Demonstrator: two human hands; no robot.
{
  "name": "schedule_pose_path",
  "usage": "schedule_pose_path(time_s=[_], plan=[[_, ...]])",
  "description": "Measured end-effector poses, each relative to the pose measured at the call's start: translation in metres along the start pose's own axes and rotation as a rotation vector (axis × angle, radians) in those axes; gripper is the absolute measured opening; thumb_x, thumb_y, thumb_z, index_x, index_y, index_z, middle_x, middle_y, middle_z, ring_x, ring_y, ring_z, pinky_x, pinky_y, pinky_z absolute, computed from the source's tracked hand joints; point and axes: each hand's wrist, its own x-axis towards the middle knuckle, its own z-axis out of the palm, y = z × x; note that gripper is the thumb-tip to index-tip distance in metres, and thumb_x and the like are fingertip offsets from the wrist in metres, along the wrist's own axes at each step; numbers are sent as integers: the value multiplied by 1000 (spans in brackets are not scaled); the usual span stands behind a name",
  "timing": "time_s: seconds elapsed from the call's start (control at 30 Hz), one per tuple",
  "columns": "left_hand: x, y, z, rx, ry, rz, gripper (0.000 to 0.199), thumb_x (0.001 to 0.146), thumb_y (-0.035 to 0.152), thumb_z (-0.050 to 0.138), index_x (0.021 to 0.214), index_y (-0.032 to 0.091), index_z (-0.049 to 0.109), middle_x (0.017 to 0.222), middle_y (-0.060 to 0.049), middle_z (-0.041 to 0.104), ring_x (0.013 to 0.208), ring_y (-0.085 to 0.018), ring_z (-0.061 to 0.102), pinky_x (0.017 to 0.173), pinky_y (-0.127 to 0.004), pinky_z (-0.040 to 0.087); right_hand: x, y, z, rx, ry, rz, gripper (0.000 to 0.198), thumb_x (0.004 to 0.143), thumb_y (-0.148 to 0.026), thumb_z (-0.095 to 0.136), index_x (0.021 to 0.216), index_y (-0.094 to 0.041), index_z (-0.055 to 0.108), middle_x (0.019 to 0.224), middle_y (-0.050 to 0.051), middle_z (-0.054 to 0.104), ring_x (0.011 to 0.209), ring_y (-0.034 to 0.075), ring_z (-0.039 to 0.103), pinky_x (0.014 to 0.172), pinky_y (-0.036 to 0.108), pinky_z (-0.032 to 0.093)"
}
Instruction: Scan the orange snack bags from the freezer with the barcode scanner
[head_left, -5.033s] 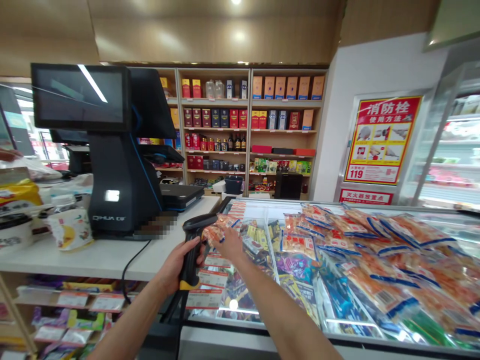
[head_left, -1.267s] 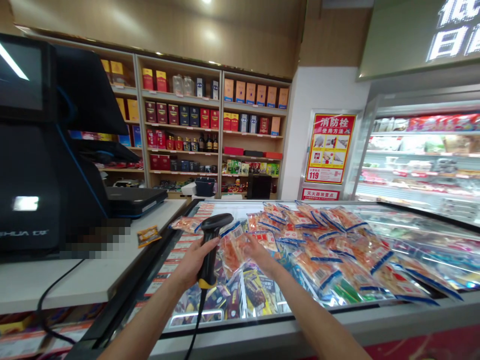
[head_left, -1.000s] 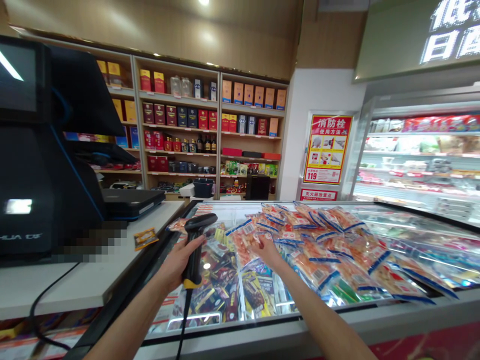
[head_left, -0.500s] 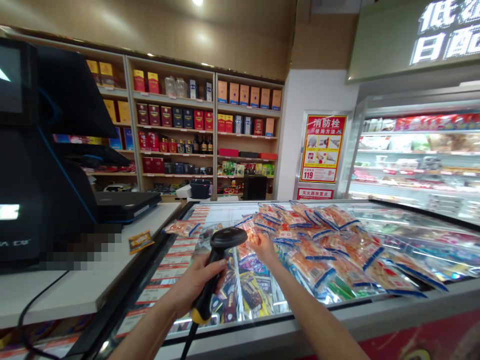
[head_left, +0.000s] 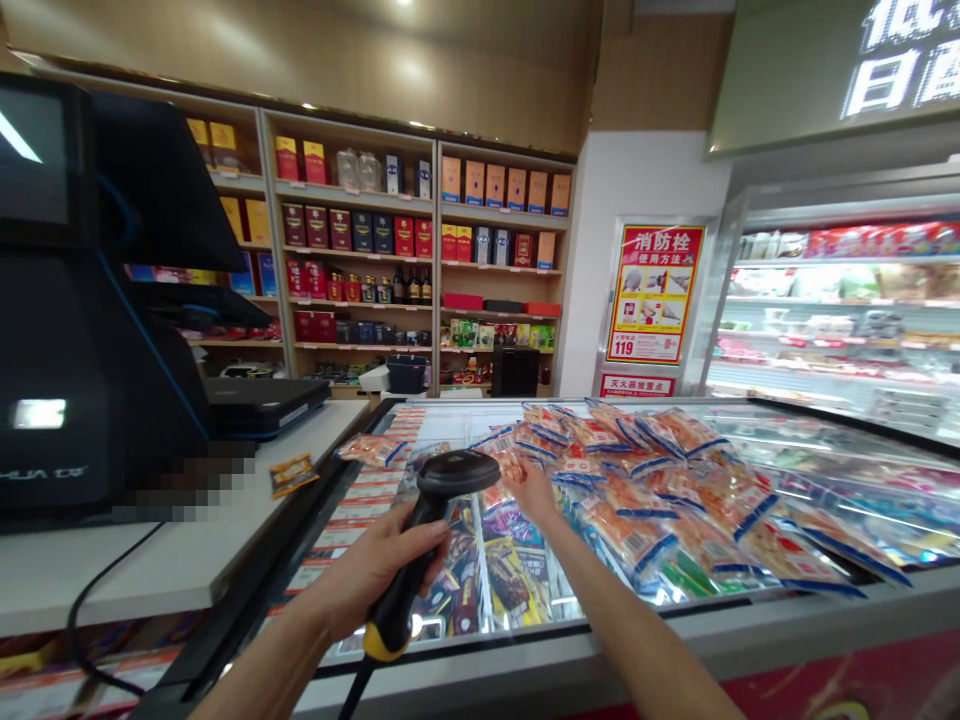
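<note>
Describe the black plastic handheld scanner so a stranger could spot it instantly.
Find the long, grey-framed, glass-topped freezer. Over its left part, the person's bare left hand grips the black pistol-shaped scanner. Its dark, rigid body and yellow-trimmed handle set it apart from the clear, blue-edged plastic bags heaped nearby.

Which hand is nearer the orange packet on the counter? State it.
Left: the left hand, around the scanner, is right of the packet; the right hand is farther right, holding a bag.

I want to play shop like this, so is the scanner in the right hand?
No, the left hand grips the black scanner by its handle, while the right hand holds a food packet.
</note>
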Motion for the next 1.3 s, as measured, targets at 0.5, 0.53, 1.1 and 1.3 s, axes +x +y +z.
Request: schedule_pose_path(time_s=[0.5, 0.53, 1.1, 1.3], plan=[[-1, -1, -3, -13, 14, -32, 22, 70, 36, 51, 66, 14, 46, 56, 2, 48, 47, -6, 41, 46, -20, 31, -5, -7, -3, -36, -6, 36, 35, 61, -40, 54, 90, -20, 56, 74, 1, 60, 64, 14, 52, 57, 22, 36], [-1, -1, -3, -20, 14, -34, 22, 69, 36, 52, 66, 15, 46, 56, 3, 48, 46, -6, 41, 46, -19, 32, -5, -6, -2, -33, -8, 34, 35, 61, -41, 54, 90, -20, 56, 74, 1, 61, 64, 14, 53, 57, 22, 36], [1, -21, -38, -29, 332, -23, 25, 64, 37, 57, 66, 15, 47, 54, 3, 51, 43, -6, 44, 43, -18, 36, -18, 5, -86, -694, -182, -14, 37, 60, -53, 52, 74, -20, 60, 73, 4, 62, 69, 18, 54, 58, 25, 33], [-12, -30, -62, -63, 483, -82, 27, 62, 40, 58, 62, 15, 46, 47, 4, 48, 39, -5, 43, 39, -17, 35, 1, -46, -34, -595, -53, -213, 27, 74, -36, 41, 87, -19, 58, 87, 5, 61, 83, 16, 53, 73, 25, 33]])
